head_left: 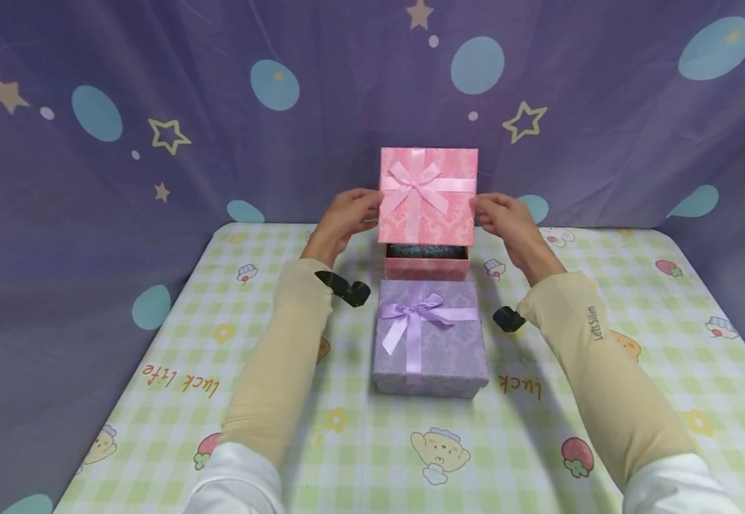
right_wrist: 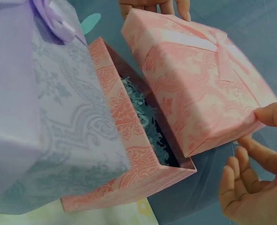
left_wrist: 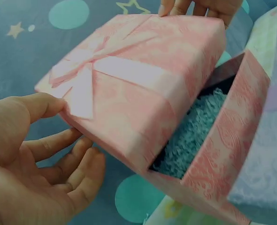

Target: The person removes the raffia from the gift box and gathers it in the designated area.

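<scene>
Right sleeve [head_left: 578, 335] lettered "LetsSlim"; patterned surface [head_left: 507, 457] reads "luck life" at left, "luck" nearer the right arm. Left hand [head_left: 349, 214] and right hand [head_left: 507, 218] pinch opposite edges of the pink lid [head_left: 428, 207], tilted over the pink box [head_left: 426, 269] just behind the purple box [head_left: 433, 357]; lid hides the box's rear, depth of the teal shredded filler [left_wrist: 195, 129] can't be told. Both boxes squarish, damask-patterned, topped with glossy ribbon bows.

A purple box [head_left: 443, 346] rests on checked cloth [head_left: 513, 435], starry curtain [head_left: 359, 64] behind.
</scene>
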Motion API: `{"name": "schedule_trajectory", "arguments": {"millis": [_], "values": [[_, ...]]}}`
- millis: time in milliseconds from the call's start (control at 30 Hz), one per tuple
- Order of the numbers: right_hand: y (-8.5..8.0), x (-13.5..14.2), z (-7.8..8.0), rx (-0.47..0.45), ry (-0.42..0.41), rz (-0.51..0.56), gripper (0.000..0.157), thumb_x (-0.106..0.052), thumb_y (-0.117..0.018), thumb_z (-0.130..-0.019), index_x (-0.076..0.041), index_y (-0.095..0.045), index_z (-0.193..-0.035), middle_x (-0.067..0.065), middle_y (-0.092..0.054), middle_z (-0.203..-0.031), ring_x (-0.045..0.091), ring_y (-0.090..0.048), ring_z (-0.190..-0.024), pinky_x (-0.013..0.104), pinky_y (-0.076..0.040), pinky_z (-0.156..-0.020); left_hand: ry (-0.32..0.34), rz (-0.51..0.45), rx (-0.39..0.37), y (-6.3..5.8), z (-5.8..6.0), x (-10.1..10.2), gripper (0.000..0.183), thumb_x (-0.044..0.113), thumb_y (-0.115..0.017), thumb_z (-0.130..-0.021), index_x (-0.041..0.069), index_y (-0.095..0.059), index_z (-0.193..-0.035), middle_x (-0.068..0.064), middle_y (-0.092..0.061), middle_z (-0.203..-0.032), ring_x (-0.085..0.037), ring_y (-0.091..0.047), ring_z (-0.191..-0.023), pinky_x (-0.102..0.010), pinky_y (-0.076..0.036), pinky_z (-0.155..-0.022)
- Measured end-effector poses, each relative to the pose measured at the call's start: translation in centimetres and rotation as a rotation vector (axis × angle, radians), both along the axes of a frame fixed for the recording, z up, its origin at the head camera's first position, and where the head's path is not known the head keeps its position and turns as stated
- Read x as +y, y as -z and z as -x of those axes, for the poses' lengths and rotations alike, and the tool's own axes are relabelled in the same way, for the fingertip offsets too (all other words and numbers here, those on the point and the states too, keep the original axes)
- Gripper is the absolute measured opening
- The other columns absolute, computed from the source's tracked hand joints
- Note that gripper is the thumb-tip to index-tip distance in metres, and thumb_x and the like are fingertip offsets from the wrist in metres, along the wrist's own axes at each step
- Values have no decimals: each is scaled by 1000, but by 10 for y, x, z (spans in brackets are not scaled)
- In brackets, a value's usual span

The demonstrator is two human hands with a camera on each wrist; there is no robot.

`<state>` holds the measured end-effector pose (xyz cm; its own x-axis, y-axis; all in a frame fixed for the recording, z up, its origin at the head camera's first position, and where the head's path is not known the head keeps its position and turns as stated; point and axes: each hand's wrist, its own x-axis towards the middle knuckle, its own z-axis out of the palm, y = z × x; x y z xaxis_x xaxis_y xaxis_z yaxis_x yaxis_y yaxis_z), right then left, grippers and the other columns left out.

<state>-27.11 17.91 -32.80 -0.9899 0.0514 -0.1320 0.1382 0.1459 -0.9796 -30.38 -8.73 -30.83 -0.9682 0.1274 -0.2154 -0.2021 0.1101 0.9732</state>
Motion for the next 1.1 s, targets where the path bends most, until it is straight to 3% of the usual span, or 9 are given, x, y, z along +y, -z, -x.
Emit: {"name": "schedule_trajectory", "arguments": {"millis": [167,333,500,633,767,833,933,1100], "values": [[-2,1,-1,32,7,3,48,-33,-60,-94,-9,-51,-134,-5,-56,-95,8,-52,-83,15,-48,-72,8,-30,14,-6,0,-3,42,19,-60,-94,6,-53,-133,-6,-60,-111,-19,-55,-99,-33,-49,-96],[-2,0,-2,62,-14,48,50,-26,-62,-93,-12,-48,-139,-6,-65,-86,8,-61,-72,17,-52,-66,16,-20,-26,-9,0,-6,45,18,-64,-92,17,-53,-135,0,-61,-95,-13,-53,-79,-25,-48,-78],[1,-3,-2,93,-45,115,55,-19,-61,-94,-12,-40,-144,-6,-70,-84,11,-70,-77,20,-55,-70,16,-140,-51,-7,0,-8,49,7,-60,-92,19,-50,-138,1,-64,-83,-11,-58,-71,-21,-49,-68],[3,-6,-2,111,-49,177,53,-13,-58,-96,-10,-38,-144,-4,-70,-84,13,-70,-78,20,-56,-70,12,-257,-64,-4,2,-10,51,1,-53,-95,17,-45,-142,-4,-63,-93,-13,-61,-84,-25,-53,-87],[3,-8,-3,105,-54,210,46,-11,-49,-99,-10,-38,-143,-3,-71,-85,12,-70,-77,21,-56,-71,16,-337,-77,-2,3,-12,43,6,-49,-99,16,-48,-141,-7,-60,-104,-16,-60,-93,-32,-45,-103],[3,-8,-4,91,-57,215,41,-15,-45,-101,-12,-40,-142,-3,-71,-86,11,-70,-77,23,-57,-71,22,-346,-83,-1,4,-13,38,13,-47,-101,16,-50,-139,-8,-59,-110,-15,-59,-93,-33,-45,-103],[3,-8,-4,60,-54,209,39,-24,-44,-102,-13,-44,-140,-1,-68,-94,10,-69,-74,25,-57,-72,31,-313,-91,1,4,-16,36,22,-47,-101,18,-53,-136,-9,-58,-123,-15,-58,-94,-29,-49,-92],[5,-10,-2,21,-68,232,44,-29,-50,-100,-14,-41,-141,18,-56,-120,10,-68,-72,25,-57,-70,64,-285,-88,3,5,-20,37,22,-49,-100,20,-52,-137,-16,-51,-139,-28,-55,-117,-25,-54,-75]]}}
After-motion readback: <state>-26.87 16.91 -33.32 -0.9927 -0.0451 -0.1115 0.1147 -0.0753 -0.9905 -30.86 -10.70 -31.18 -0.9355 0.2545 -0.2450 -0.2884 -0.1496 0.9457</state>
